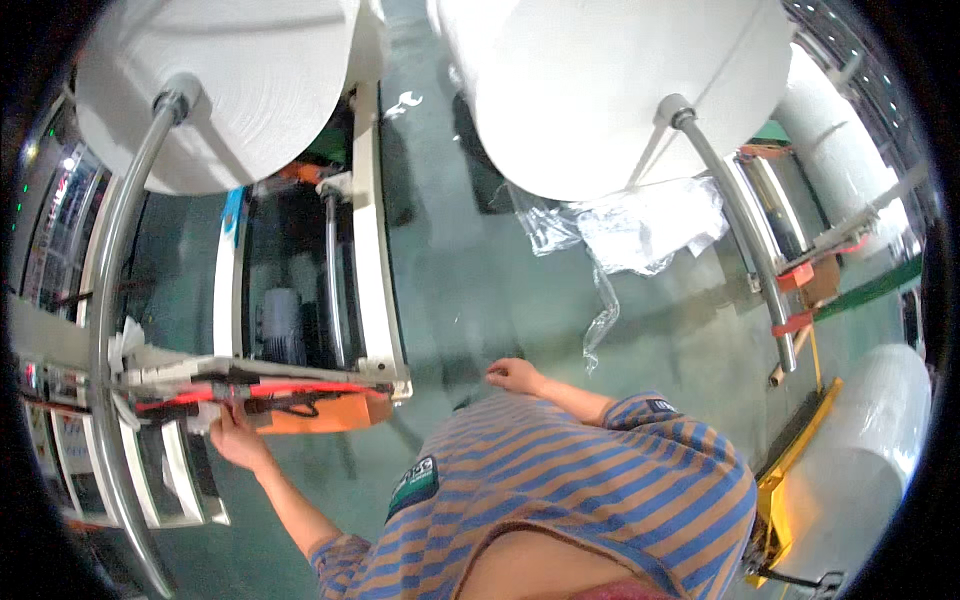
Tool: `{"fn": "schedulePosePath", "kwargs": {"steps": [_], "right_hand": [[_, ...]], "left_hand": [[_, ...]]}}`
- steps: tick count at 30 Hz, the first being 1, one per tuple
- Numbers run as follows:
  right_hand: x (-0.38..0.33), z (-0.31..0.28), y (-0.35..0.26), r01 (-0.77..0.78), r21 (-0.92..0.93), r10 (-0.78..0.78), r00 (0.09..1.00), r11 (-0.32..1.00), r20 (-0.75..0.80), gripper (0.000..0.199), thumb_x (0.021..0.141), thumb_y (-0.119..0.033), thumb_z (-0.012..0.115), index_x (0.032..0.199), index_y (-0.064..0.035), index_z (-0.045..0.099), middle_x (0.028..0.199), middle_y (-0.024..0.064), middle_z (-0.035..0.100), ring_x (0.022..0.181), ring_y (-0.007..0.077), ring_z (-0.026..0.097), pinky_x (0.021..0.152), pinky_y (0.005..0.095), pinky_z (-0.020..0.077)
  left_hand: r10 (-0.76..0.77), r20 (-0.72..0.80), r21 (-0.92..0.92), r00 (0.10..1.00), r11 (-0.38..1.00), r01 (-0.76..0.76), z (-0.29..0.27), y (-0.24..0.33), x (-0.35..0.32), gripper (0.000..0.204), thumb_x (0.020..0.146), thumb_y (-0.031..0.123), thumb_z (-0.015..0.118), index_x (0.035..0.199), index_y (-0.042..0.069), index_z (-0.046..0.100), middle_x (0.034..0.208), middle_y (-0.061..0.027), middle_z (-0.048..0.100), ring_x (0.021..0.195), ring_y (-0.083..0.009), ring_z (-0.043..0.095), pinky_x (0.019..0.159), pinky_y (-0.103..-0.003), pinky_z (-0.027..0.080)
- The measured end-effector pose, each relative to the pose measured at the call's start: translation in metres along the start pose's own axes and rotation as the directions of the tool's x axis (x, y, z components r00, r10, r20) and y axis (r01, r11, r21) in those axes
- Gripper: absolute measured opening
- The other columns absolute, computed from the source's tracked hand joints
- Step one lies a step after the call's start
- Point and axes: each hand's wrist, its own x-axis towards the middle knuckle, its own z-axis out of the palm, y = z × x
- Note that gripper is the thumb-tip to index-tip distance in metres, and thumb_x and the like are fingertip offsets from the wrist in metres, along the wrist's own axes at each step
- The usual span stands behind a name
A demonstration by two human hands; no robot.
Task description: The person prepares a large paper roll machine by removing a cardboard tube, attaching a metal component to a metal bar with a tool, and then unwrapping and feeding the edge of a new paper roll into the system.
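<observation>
Bright rolls, black rim

Moderate light leaves the large white cylindrical left roll [270, 70] and large white cylindrical right roll [590, 90] palest, both crossed by dark shadow bands. Glare flecks the crumpled clear plastic film [640, 235]. Small lamps dot the upper-right rim. Fisheye curvature bows the long shiny metal tube [103, 300]; detail around the bare left hand [237, 438] is soft.

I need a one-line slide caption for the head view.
Left hand at the red strip on a machine frame, right hand apparently empty, large white rolls on metal shafts ahead.
</observation>
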Motion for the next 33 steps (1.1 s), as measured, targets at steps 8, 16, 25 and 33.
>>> {"fn": "schedulePosePath", "kwargs": {"steps": [8, 16, 25, 33], "right_hand": [[-0.020, 0.009, -0.013, -0.239, 0.027, 0.240, 0.971, 0.971, -0.016, 0.046, 0.078, -0.042, 0.058, 0.105, -0.0048, 0.060, 0.095, 0.0125, 0.064, 0.087, 0.0249, 0.060, 0.076, 0.0348, 0.0466], [-0.031, 0.016, 0.010, -0.282, -0.008, 0.282, 0.959, 0.959, 0.011, 0.048, 0.077, -0.043, 0.059, 0.105, -0.0047, 0.060, 0.098, 0.0133, 0.063, 0.091, 0.0264, 0.059, 0.080, 0.0348, 0.0459], [-0.005, 0.019, 0.072, -0.232, 0.292, 0.245, 0.969, 0.928, -0.010, 0.032, 0.082, -0.030, 0.058, 0.094, -0.0004, 0.061, 0.071, 0.0024, 0.059, 0.060, 0.0114, 0.053, 0.056, 0.0271, 0.0445], [-0.051, -0.027, 0.276, -0.253, -0.105, 0.263, 0.959, 0.962, 0.108, 0.037, 0.082, -0.034, 0.050, 0.063, -0.0035, 0.059, 0.063, 0.0148, 0.059, 0.053, 0.0257, 0.056, 0.048, 0.0413, 0.0415]], "left_hand": [[-0.064, -0.282, 0.012, 0.957, 0.997, 0.070, 0.006, -0.004, -0.031, 0.046, 0.082, 0.037, 0.059, 0.118, 0.009, 0.054, 0.113, -0.0176, 0.050, 0.100, -0.0333, 0.049, 0.083, -0.044, 0.041], [0.066, -0.189, -0.435, 0.980, 0.889, -0.144, 0.011, 0.069, -0.135, 0.039, 0.081, 0.021, 0.059, 0.115, 0.002, 0.051, 0.118, -0.0186, 0.047, 0.112, -0.0345, 0.040, 0.092, -0.045, 0.033], [0.407, 0.032, -0.786, 0.913, 0.574, -0.229, -0.005, 0.198, -0.132, 0.028, 0.073, 0.018, 0.064, 0.098, 0.007, 0.059, 0.105, -0.0126, 0.053, 0.101, -0.0316, 0.047, 0.086, -0.043, 0.036], [0.536, 0.125, -0.849, 0.835, 0.494, -0.190, -0.009, 0.275, -0.131, 0.025, 0.074, 0.021, 0.064, 0.096, 0.009, 0.061, 0.095, -0.0116, 0.059, 0.090, -0.0302, 0.056, 0.078, -0.038, 0.044]]}}
